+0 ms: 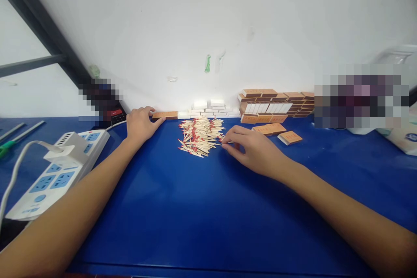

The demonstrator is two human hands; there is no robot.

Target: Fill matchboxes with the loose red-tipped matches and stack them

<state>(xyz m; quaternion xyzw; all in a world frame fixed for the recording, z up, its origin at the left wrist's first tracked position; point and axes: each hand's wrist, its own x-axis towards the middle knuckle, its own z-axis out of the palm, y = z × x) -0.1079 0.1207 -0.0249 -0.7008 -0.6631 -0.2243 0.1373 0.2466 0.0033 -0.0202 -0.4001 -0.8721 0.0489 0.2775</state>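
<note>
My left hand (140, 125) is at the foot of the wall, thumb and fingers around the left end of an orange-brown matchbox (169, 115). A loose heap of red-tipped matchsticks (200, 135) lies on the blue table in front of me. At the heap's right edge, my right hand (250, 147) is closed in a pinch on matchsticks; how many is hidden by the fingers. White matchbox trays (208, 110) are stacked against the wall behind the heap. Two nearer matchboxes, one a joined-looking pair (270, 129) and one single (289, 137), lie flat right of my right hand.
A stack of matchboxes (276, 103) stands along the wall at the right. On the left lies a white power strip (61, 178) with a plugged-in adapter and cable. Green-handled tool (7, 147) is at far left, a plastic packet (402, 134) at far right.
</note>
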